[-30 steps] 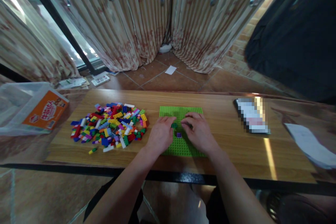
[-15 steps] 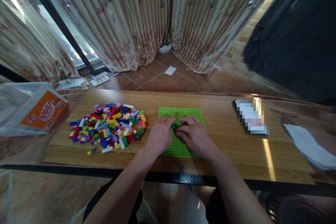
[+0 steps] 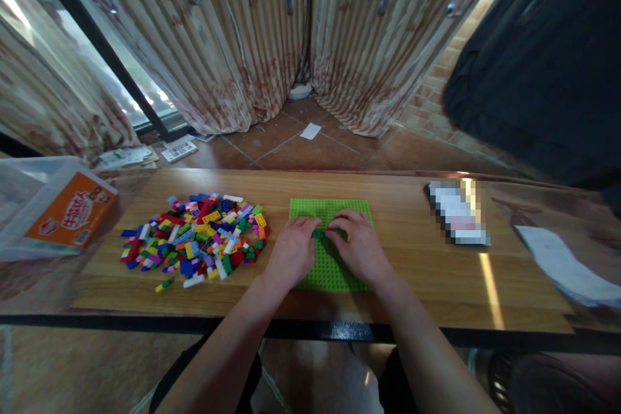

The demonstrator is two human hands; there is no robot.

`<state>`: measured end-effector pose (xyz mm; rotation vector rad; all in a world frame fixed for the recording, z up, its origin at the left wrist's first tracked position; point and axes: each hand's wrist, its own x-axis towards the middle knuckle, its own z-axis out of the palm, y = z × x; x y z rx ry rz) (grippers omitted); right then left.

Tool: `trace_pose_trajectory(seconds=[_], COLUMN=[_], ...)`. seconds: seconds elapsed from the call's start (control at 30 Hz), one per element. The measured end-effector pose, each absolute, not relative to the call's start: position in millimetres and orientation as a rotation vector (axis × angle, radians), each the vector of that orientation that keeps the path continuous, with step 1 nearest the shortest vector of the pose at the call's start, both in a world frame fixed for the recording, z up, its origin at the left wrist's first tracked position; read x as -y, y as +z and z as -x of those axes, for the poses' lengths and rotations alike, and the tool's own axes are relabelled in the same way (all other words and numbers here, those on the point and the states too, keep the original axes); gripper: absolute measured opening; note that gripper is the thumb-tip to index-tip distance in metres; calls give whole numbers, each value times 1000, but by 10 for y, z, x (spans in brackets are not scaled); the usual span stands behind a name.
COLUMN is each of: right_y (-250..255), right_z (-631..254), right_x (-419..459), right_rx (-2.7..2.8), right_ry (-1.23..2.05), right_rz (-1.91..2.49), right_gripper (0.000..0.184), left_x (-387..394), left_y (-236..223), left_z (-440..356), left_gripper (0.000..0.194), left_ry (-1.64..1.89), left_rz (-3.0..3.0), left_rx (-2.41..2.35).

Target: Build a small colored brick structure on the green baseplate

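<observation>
Striped beige-and-red cloth curtains [image 3: 242, 45] hang beyond the brown wooden tabletop [image 3: 412, 284]; a heap of multicoloured plastic bricks [image 3: 194, 233] lies left. Over the square light-green studded baseplate [image 3: 334, 275], a small dark-green brick [image 3: 317, 233] sits between my left hand [image 3: 294, 249] and right hand [image 3: 359, 246], fingers bent and slightly parted, though whether either grips it I cannot tell

From here I see a wood-grain tabletop [image 3: 436, 284] bearing a loose heap of multicoloured toy bricks [image 3: 194, 236] at left, a green studded baseplate [image 3: 334, 272] mid-table, and a dark-edged phone [image 3: 458, 213] at right.
</observation>
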<state>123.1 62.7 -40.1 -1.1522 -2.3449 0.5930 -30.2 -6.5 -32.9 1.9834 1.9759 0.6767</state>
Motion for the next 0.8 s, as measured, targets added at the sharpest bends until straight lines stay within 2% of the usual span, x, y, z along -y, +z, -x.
trace_pose_trajectory(seconds=[0.2, 0.37, 0.8], right_y=[-424, -381, -433], right_z=[-1221, -1205, -1016], right_x=[-634, -573, -668], right_rx=[2268, 2356, 2364], right_ry=[435, 451, 496], right_rz=[1193, 1100, 1215], right_gripper=[25, 23, 22], left_x=[50, -20, -84], left_y=[-338, -356, -390], left_z=[299, 329, 372], left_gripper=[40, 41, 50], left_ry=[715, 780, 929], left_rz=[-1952, -1929, -1773], left_rx=[-1970, -1966, -2001])
